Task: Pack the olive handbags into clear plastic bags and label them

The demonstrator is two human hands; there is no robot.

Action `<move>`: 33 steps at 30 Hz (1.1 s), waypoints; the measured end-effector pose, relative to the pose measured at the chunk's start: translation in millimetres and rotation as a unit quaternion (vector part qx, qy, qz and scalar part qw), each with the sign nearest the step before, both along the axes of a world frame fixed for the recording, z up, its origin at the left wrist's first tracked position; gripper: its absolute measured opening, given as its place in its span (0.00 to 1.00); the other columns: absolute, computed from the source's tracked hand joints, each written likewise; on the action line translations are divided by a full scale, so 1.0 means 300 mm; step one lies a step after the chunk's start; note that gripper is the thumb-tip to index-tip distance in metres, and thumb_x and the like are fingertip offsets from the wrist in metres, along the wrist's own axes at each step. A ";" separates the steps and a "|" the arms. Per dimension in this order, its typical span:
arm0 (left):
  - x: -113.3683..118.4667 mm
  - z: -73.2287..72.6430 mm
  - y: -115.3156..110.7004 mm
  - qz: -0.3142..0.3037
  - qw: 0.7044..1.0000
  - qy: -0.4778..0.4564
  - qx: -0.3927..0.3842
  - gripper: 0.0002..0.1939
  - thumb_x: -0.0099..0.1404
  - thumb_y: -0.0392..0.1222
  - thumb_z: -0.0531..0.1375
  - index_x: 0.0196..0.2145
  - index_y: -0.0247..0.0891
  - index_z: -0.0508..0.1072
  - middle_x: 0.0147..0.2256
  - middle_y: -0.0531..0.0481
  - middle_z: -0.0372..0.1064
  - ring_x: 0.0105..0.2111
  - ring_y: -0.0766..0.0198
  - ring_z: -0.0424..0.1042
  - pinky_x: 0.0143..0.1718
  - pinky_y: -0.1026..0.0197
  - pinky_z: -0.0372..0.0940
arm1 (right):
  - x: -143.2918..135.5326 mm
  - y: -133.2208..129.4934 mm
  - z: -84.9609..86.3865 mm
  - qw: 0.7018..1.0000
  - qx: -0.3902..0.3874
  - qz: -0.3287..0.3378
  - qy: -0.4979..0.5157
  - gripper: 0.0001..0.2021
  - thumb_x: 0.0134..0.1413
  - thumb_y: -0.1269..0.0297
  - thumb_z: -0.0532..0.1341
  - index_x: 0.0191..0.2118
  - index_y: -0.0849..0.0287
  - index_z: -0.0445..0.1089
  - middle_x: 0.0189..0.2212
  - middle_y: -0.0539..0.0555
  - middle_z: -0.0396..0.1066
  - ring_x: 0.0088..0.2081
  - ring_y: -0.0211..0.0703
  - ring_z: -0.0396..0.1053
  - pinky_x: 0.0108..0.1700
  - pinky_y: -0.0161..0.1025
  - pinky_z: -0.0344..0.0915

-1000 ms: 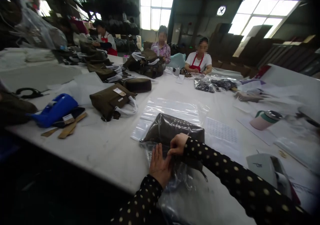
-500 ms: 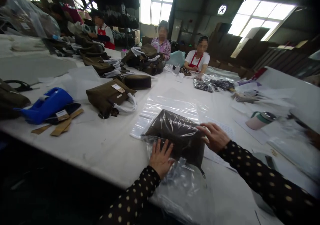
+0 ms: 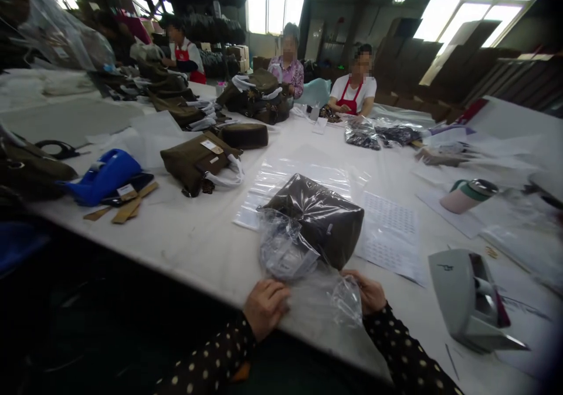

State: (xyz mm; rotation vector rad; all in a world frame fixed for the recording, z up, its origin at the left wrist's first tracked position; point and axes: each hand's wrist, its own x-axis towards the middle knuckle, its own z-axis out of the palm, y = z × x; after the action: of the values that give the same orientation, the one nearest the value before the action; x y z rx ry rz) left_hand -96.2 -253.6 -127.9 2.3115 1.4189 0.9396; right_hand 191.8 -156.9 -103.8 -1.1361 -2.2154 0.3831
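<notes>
A dark olive bag (image 3: pixel 334 225) lies on the table inside a clear plastic bag (image 3: pixel 308 292), whose loose end spreads toward the front edge. My left hand (image 3: pixel 266 307) is closed at the near left side of that loose plastic, its fingertips slightly blurred. On the right, my right hand (image 3: pixel 367 292) has its fingers closed on the plastic's near right corner, which bunches beside them. White wrapping shows through the film at the bag's near left side. Flat clear plastic sheets (image 3: pixel 250 201) lie under and behind the bag.
An unwrapped olive handbag (image 3: pixel 182 163) and a blue tape dispenser (image 3: pixel 103 175) are at left. To the right are a printed sheet (image 3: pixel 391 237), a grey tape dispenser (image 3: pixel 457 292) and a tumbler (image 3: pixel 468 196). Several people work across the table.
Both hands have come off the wrapped bag and moved nearer, to the plastic's loose end. Their spread fingers have closed. The view has shifted, showing the grey dispenser more fully.
</notes>
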 end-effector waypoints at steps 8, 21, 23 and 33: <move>-0.016 0.038 0.035 0.162 0.966 -0.178 -0.095 0.17 0.66 0.45 0.47 0.31 0.38 0.72 0.27 0.49 0.71 0.31 0.63 0.70 0.35 0.62 0.65 | -0.085 -0.048 -0.009 0.983 0.124 -0.137 0.014 0.20 0.60 0.55 0.45 0.30 0.60 0.69 0.20 0.52 0.70 0.22 0.38 0.69 0.26 0.33 0.63; -0.054 0.233 -0.069 0.082 0.988 -0.128 0.038 0.16 0.63 0.33 0.51 0.47 0.41 0.67 0.46 0.46 0.68 0.49 0.58 0.64 0.52 0.53 0.59 | -0.170 -0.100 0.029 0.949 0.109 -0.149 -0.256 0.29 0.56 0.41 0.40 0.24 0.54 0.68 0.11 0.48 0.64 0.14 0.39 0.64 0.17 0.33 0.47; 0.000 0.280 0.031 0.037 0.991 -0.107 0.075 0.20 0.62 0.33 0.51 0.53 0.39 0.62 0.50 0.44 0.65 0.52 0.57 0.60 0.54 0.51 0.56 | -0.176 -0.099 0.039 0.950 0.120 -0.138 -0.252 0.29 0.56 0.41 0.40 0.23 0.54 0.68 0.11 0.48 0.64 0.13 0.38 0.64 0.17 0.33 0.47; 0.016 0.319 0.334 -0.013 0.978 -0.144 -0.151 0.02 0.58 0.38 0.58 0.29 0.38 0.68 0.32 0.50 0.68 0.35 0.63 0.67 0.40 0.60 0.62 | -0.168 -0.101 0.042 0.970 0.121 -0.080 -0.196 0.24 0.58 0.47 0.45 0.24 0.56 0.69 0.13 0.48 0.67 0.15 0.37 0.66 0.18 0.34 0.49</move>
State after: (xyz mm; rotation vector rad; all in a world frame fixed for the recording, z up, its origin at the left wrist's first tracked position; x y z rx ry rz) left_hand -91.5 -153.3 -32.1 1.8840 1.3054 0.9328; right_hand 141.6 -187.2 -91.2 -1.3283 -2.3947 -0.1951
